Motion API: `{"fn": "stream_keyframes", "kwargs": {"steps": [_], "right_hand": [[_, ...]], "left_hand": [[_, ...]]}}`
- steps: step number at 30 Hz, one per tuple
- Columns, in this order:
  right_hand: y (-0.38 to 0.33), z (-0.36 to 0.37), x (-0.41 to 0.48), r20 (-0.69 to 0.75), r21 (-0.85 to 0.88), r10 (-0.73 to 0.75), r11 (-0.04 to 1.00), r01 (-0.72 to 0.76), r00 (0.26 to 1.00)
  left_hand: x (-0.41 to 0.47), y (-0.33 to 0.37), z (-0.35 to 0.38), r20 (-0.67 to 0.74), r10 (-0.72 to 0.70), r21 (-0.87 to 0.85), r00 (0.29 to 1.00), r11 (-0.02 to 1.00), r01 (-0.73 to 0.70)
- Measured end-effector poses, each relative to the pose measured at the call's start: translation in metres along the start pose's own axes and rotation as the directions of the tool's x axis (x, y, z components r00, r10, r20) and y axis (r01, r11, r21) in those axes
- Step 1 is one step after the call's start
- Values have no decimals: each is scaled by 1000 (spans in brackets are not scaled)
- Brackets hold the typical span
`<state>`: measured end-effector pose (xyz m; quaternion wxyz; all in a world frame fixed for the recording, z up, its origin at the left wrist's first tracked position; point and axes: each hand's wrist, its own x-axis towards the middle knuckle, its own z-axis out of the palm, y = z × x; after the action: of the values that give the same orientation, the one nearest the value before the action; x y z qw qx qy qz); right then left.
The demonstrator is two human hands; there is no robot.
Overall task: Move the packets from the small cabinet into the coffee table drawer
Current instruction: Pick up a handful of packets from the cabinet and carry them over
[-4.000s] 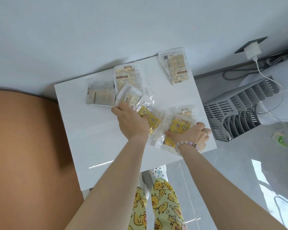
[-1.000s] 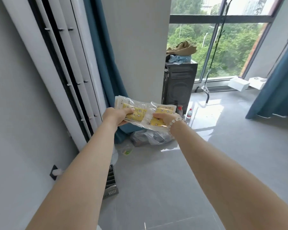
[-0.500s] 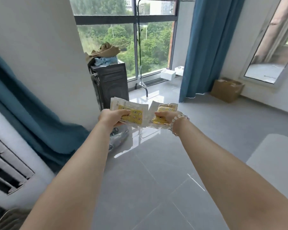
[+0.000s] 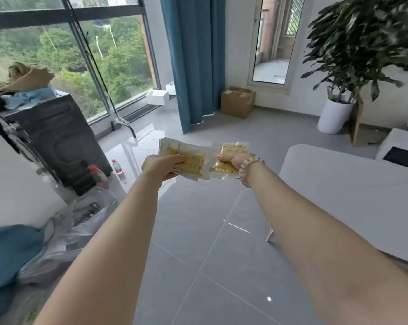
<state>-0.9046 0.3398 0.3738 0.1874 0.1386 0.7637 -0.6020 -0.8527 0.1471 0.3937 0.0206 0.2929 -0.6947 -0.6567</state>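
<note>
Both arms are stretched out in front of me at chest height. My left hand (image 4: 162,168) grips a stack of clear packets with yellow printed contents (image 4: 193,160), thumb on top. My right hand (image 4: 236,160) grips a second bunch of the same yellow packets (image 4: 233,148); a bead bracelet is on that wrist. The two bunches touch in the middle. The small cabinet and the coffee table drawer are out of view.
A grey sofa or table surface (image 4: 339,184) lies at right. A black cabinet (image 4: 55,137) with cloth on top stands at left, bottles and plastic bags at its foot. Ahead are blue curtain (image 4: 193,62), cardboard box (image 4: 237,102) and potted plant (image 4: 336,113). Grey tiled floor stretches between.
The view has swung right from the white cabinet top to the room. Both hands picked the packets up and carry them; the window and black cabinet have slid left.
</note>
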Motion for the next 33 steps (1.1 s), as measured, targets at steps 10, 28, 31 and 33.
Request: {"fn": "stream_keyframes", "kwargs": {"steps": [10, 28, 31, 33], "right_hand": [[24, -83, 20, -192, 148, 114, 985, -86, 975], [51, -214, -4, -554, 344, 369, 918, -198, 746], [61, -221, -24, -597, 352, 395, 911, -215, 698], [72, -228, -34, -617, 394, 440, 890, -228, 652]], "left_hand": [[36, 17, 117, 290, -4, 135, 957, 990, -37], [40, 34, 335, 739, -110, 304, 665, 935, -183], [22, 23, 362, 784, -154, 338, 602, 918, -205], [7, 14, 377, 806, -179, 358, 565, 906, -224]]}}
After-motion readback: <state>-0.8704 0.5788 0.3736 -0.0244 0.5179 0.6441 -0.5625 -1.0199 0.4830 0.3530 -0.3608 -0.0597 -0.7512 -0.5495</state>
